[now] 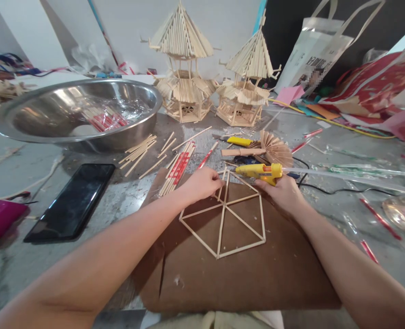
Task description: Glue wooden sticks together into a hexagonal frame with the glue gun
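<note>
A hexagon frame of thin wooden sticks (224,219), with spokes meeting at its centre, lies flat on a brown cardboard sheet (229,278). My left hand (202,183) is closed, pinching a short stick (222,186) at the frame's far corner. My right hand (284,192) grips a yellow glue gun (257,171) with its nozzle pointing left toward that same corner. A clear glue stick (325,172) juts out of the gun's back to the right.
A big steel bowl (86,114) holding red-wrapped chopsticks sits far left, a black phone (74,198) in front of it. Loose sticks (161,157) lie beyond the cardboard. Two stick pagodas (185,68) (248,77) stand at the back. A stick fan (274,148), yellow-handled tool (238,141) and wrappers lie right.
</note>
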The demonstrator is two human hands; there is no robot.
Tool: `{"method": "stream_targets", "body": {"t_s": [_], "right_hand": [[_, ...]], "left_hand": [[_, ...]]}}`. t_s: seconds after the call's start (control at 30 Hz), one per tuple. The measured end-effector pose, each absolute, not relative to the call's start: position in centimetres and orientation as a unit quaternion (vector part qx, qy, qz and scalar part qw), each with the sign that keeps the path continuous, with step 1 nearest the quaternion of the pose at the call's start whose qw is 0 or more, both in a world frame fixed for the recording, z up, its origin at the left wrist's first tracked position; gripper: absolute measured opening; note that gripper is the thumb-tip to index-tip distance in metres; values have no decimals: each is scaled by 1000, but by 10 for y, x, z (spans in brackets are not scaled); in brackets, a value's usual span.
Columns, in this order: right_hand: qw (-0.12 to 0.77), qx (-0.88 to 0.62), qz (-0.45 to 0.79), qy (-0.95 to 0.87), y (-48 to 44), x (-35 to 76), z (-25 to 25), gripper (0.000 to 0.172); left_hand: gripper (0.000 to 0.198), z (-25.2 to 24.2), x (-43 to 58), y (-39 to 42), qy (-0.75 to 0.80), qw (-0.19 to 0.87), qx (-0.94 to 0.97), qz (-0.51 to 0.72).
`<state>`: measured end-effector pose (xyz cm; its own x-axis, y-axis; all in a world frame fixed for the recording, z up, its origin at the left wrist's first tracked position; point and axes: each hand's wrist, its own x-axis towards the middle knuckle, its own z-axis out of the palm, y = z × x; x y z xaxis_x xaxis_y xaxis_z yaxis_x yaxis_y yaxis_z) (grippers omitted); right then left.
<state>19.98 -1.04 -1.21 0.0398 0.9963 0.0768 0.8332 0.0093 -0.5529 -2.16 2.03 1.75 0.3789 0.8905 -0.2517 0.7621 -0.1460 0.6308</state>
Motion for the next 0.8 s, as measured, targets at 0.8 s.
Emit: {"method": "stream_targets", "body": {"t_s": [0.8], "right_hand": [[202,-687,162,-680,-8,196,-11,44]], "left_hand": [[27,19,-20,20,555,379,738,56]]}}
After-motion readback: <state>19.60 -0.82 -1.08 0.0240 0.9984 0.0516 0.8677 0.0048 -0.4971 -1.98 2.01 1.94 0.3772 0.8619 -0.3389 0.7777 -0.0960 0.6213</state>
